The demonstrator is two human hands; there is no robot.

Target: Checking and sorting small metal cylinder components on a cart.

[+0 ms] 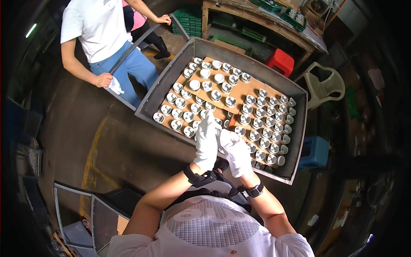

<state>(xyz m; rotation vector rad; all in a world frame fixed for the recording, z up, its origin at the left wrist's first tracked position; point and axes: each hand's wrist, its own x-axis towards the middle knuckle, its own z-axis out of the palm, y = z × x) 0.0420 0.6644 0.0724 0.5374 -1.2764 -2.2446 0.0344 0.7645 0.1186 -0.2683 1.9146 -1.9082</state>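
My left hand point(206, 143) and my right hand point(235, 150), both in white gloves, are close together over the near side of a grey metal cart point(147, 105). The left hand's fingers stretch forward, side by side, with nothing visible in them. Curled beside the left palm are the right hand's fingers, and what they grip, if anything, is hidden. Many silvery engine pistons point(230, 101) stand in rows on brown cardboard point(248, 88) inside the cart. Several pistons are just beyond my fingertips, and my hands cover part of the load.
A co-worker point(96, 32) at the far left grips the cart's handle point(137, 43) with both hands. Beyond the cart are a red stool point(280, 61), a pale plastic chair point(325, 83), a workbench point(261, 19) and green crates point(187, 22). A blue stool point(314, 152) stands at its right.
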